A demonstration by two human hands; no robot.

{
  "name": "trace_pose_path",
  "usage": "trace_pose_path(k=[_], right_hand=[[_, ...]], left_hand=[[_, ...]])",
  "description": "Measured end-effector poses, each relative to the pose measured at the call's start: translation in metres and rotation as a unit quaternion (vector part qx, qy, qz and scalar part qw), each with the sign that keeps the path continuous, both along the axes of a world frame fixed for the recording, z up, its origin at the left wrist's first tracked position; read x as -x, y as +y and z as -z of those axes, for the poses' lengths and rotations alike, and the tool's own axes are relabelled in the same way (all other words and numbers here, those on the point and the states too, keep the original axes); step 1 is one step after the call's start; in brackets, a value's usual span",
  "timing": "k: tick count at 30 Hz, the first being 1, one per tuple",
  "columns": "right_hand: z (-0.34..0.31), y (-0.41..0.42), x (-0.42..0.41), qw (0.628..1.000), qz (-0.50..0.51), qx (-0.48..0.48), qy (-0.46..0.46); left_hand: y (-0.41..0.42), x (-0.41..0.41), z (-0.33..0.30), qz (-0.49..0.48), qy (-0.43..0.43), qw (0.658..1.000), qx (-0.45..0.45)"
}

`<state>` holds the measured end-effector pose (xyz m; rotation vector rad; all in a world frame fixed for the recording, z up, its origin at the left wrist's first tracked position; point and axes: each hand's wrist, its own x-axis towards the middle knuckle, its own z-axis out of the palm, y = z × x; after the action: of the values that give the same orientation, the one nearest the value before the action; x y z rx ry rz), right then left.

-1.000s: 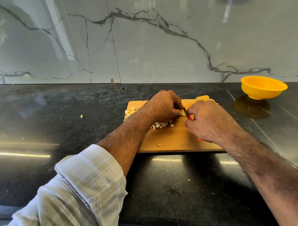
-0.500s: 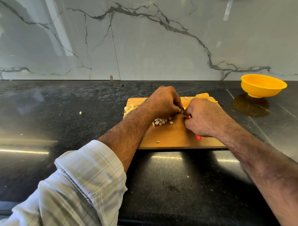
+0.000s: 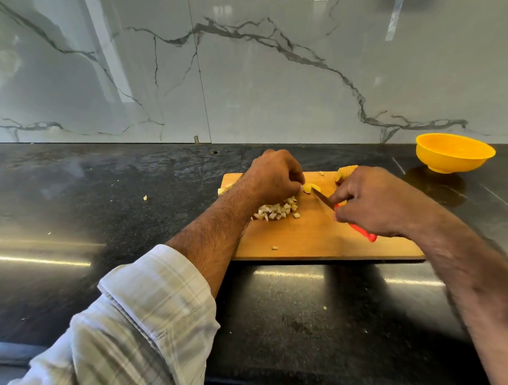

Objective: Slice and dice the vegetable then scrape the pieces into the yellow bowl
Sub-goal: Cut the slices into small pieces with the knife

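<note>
On the wooden cutting board (image 3: 317,241), my left hand (image 3: 272,175) pinches a small yellow vegetable piece (image 3: 309,188) with curled fingers. My right hand (image 3: 371,203) grips a red-handled knife (image 3: 359,227), its blade tip touching that piece. A pile of diced pieces (image 3: 276,211) lies just below my left hand. More sliced yellow vegetable (image 3: 345,170) sits at the board's far edge, partly hidden behind my right hand. The yellow bowl (image 3: 454,153) stands empty-looking at the far right, apart from the board.
The board lies on a dark stone counter (image 3: 100,214) backed by a marble wall (image 3: 252,76). Stray vegetable bits (image 3: 145,198) lie on the counter left of the board, and one lone cube (image 3: 274,247) rests near the board's front edge.
My right hand has pulled back to the right, exposing the knife blade and red handle. My left hand stays on the vegetable piece.
</note>
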<state>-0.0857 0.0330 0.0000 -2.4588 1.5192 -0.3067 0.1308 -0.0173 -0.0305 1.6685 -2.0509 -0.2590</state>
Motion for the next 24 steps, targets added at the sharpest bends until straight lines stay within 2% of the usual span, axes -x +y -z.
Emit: trace_pose_path(k=[4,8,15,20,24], right_hand=[[-0.002,-0.003,0.005,0.998,0.022,0.055,-0.028],[0.011,-0.013,0.003,0.998,0.033,0.048,0.011],[0.019,-0.008,-0.005,0.996,-0.074,0.038,0.012],[0.01,-0.009,0.006,0.995,-0.062,0.041,-0.068],[0.017,-0.013,0.002,0.996,-0.061,0.055,-0.018]], left_hand=[[0.003,-0.007,-0.004,-0.002,0.015,0.999,0.041],[0.003,-0.007,-0.002,0.0,-0.01,0.999,0.051],[0.004,-0.032,-0.011,-0.068,0.034,0.989,0.129],[0.002,-0.039,-0.011,-0.083,0.035,0.987,0.133],[0.003,-0.033,-0.011,-0.073,0.018,0.99,0.12]])
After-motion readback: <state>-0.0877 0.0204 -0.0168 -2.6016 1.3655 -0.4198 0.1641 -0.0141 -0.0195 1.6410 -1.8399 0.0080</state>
